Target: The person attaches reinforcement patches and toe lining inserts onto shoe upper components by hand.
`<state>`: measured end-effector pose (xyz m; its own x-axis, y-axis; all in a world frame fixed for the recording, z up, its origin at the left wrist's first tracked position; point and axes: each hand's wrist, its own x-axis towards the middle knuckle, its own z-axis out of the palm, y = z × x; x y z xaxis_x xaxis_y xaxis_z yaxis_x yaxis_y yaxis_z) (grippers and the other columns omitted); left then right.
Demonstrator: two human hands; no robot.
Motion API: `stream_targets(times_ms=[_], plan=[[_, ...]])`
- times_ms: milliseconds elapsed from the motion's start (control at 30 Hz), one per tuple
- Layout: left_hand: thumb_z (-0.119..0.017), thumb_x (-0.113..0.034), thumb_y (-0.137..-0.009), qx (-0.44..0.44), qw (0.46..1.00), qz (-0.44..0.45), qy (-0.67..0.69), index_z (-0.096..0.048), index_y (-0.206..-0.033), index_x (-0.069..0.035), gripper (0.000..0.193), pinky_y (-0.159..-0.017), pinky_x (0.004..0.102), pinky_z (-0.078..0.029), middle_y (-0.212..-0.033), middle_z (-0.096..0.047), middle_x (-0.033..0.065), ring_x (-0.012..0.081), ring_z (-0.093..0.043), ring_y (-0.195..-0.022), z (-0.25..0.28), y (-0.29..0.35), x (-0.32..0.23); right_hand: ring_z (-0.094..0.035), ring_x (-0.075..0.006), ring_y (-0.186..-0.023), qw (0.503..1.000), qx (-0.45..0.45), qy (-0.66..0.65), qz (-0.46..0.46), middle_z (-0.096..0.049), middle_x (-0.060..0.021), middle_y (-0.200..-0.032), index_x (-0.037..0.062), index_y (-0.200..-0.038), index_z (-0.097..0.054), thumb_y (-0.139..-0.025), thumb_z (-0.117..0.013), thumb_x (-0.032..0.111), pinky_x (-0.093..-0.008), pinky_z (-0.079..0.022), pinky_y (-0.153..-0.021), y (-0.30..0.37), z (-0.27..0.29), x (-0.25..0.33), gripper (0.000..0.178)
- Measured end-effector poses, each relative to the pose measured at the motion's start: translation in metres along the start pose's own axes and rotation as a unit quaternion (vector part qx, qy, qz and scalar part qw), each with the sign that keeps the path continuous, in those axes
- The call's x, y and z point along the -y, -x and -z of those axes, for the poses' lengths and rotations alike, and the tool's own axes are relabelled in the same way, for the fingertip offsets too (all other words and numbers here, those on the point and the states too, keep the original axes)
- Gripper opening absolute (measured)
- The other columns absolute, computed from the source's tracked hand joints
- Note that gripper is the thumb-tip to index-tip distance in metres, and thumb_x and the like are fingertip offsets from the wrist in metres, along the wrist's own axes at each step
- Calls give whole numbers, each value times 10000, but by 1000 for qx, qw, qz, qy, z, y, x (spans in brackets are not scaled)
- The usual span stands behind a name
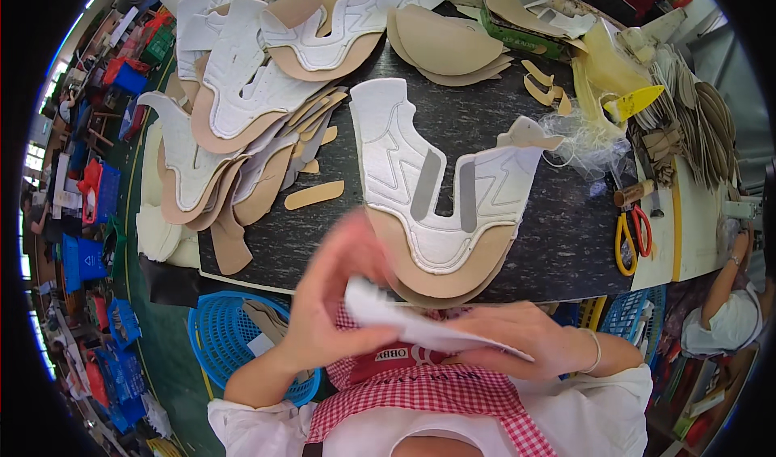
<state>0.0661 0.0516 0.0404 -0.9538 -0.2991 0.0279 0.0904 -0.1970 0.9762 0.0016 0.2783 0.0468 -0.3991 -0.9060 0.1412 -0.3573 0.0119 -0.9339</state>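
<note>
A curled white piece of shoe material (404, 321) is between my hands, just in front of my checked apron. My left hand (331, 303) pinches its left end, the fingers blurred by motion. Fingers of my right hand (529, 336) press along its right part, with the fingertips partly hidden. Just beyond them, a U-shaped white shoe upper (412, 234) with a beige rounded toe and two grey strips lies on the dark tabletop (323, 251). A small beige strip (314, 195) lies to its left.
Stacked shoe uppers (242, 93) cover the table's left side. Beige rounded pieces (449, 40) lie at the back. Yellow-and-red-handled scissors (630, 234) lie at the right, near clear plastic (586, 145). A blue basket (218, 336) stands below the table edge. Another person (723, 315) is at right.
</note>
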Motion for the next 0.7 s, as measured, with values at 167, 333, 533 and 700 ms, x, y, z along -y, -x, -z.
stream_targets(times_ms=[167, 333, 533, 700], plan=[[-740, -39, -719, 247, 968, -52, -11, -692, -870, 34, 174, -679, 333, -513, -850, -669, 143, 245, -655, -765, 37, -5, -3, -573, -236, -767, 932, -143, 333, -4, -592, -64, -901, 104, -1056, -684, -733, -712, 72, -344, -454, -673, -20, 45, -33, 325], [-654, -62, -762, 350, 912, -122, -178, -649, -908, 27, 171, -708, 357, -522, -920, -676, 167, 289, -670, -802, 22, -20, 16, -566, -229, -778, 938, -60, 342, 6, -580, -52, -871, 103, -943, -702, -729, -730, 89, -325, -443, -681, -28, 45, -56, 217], [-661, -37, -761, 388, 893, -97, -205, -633, -887, 35, 147, -791, 372, -514, -961, -666, 174, 313, -659, -889, 29, -16, 28, -568, -195, -830, 946, -94, 307, 49, -565, -69, -859, 54, -897, -625, -800, -688, 137, -340, -450, -705, -15, 37, -70, 142], [-681, -37, -773, 422, 867, -188, -189, -586, -834, 38, 136, -750, 414, -507, -841, -620, 181, 354, -628, -823, 26, -20, 23, -619, -189, -962, 891, -401, -134, -165, -619, -144, -1114, -33, -1166, -548, -930, -533, 102, -329, -517, -840, 24, 39, -58, 272]])
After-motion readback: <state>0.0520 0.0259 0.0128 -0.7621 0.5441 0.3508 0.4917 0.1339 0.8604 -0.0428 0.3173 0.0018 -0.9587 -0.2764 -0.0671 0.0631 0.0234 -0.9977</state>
